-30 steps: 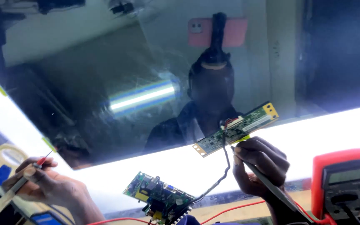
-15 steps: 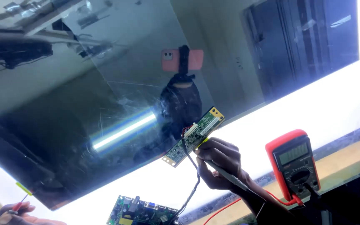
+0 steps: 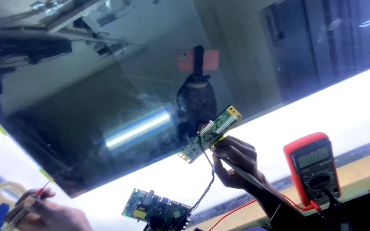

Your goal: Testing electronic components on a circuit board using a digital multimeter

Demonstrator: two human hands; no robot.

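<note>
Item: narrow green circuit board (image 3: 210, 134), held aloft over the dark reflective display panel (image 3: 108, 107) by the right hand (image 3: 233, 161), fingers closed on its lower long edge together with a probe; a dark cable (image 3: 206, 188) hangs from it to a larger green board (image 3: 156, 210) below. Handling, by judgement: light, stiff, fragile; grip by bare edges, clear of components, without tugging the cable. Left hand (image 3: 43, 211), lower left, pinches a thin red-tipped probe (image 3: 43, 188); red multimeter (image 3: 312, 167) stands to the right.

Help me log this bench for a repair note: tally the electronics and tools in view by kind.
Green circuit boards: 2, a narrow one in the right hand, a wider one below
Red multimeter: 1
Red-tipped probe in the left hand: 1
Dark display panel: 1
Tape roll: 1
Total: 6
</note>
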